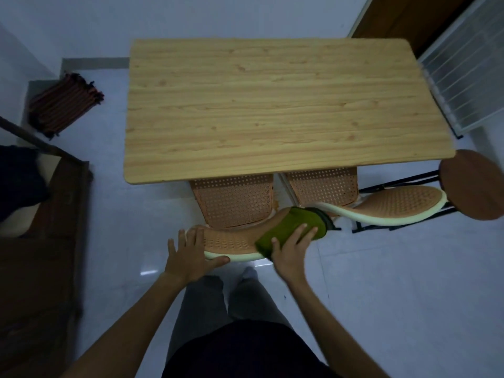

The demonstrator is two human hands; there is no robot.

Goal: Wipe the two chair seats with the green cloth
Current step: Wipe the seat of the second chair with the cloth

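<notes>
— While both arms reach forward, where does the folded green cloth (293, 227) sit?
— On the curved back rail of the left perforated orange plastic chair (234, 203), at that rail's right end. The right hand (290, 252) lies flat on top of it, fingers spread over the fabric, pressing rather than pinching.
— And the left hand (188, 255)?
— Open, fingers splayed on the left end of the same pale-edged rail, thumb along its near rim. It grips nothing.
— Where are the seats?
— Both chairs are pushed under the near edge of the rectangular light wood-grain table (278, 105), so only the rear part of each seat shows. The cloth touches neither seat surface. The right orange chair (327, 186) stands just beside the first, its back rail sweeping off to the right.
— Anything else nearby?
— A round brown stool (474, 184) to the right of the table's corner, and a dark striped folded textile (65, 105) on the pale tiled floor (381, 268), well apart on the left.
</notes>
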